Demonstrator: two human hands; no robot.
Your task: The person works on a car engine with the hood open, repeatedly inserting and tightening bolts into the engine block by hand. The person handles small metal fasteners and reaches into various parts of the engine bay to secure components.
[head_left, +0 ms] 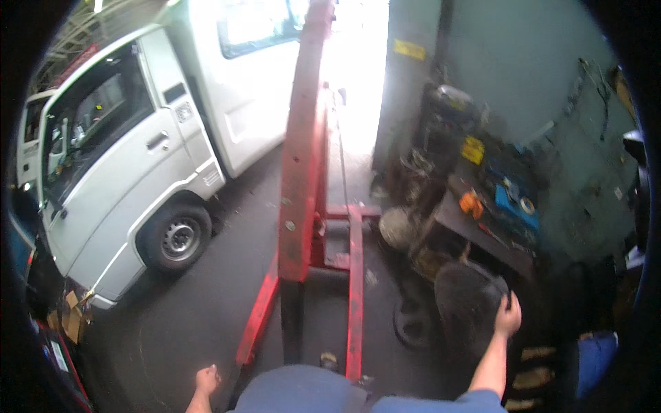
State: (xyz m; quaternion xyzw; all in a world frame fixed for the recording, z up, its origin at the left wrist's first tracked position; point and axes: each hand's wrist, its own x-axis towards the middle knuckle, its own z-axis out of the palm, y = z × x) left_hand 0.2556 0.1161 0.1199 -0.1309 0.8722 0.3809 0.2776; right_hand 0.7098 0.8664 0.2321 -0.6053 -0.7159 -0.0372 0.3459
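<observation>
At the lower right, my right hand is closed at the edge of a dark rounded panel. The panel's kind is hard to tell in the dim light. My left hand hangs low at the left with its fingers curled, and nothing shows in it. Directly before me stands a red engine hoist, its long boom rising toward the top of the view. Its red floor legs spread on both sides of my body, and my left hand is beside the end of the left one.
A white van is parked at the left. On the right, a cluttered workbench carries an orange tool and a blue tray. Flattened cardboard lies at the far left. A blue object sits at the lower right.
</observation>
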